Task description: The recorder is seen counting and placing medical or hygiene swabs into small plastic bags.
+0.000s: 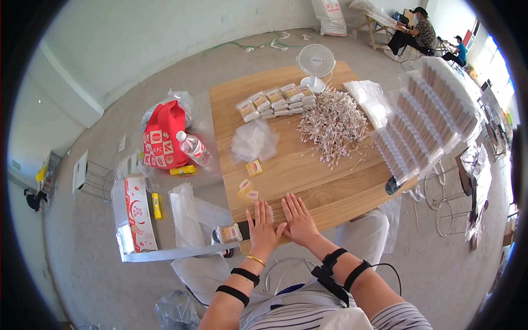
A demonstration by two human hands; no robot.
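My left hand (265, 230) and my right hand (300, 221) lie side by side near the table's front edge. Their fingers are stretched out and flat, with the thumbs close together. Between them shows a row of cotton swabs (279, 213), partly hidden under the fingers. Left of my left hand, a small packet of swabs (228, 233) with a yellow label lies at the table corner. Small yellow and white cards (245, 188) are scattered just beyond my left fingertips, with another card (254, 168) farther off.
A big heap of loose swabs (335, 124) covers the table's middle, beside filled packets (275, 99), clear bags (254, 141) and a white fan (316, 60). Bundled swabs (423, 118) stand at the right. On the left are a red bag (165, 132) and a water bottle (193, 147).
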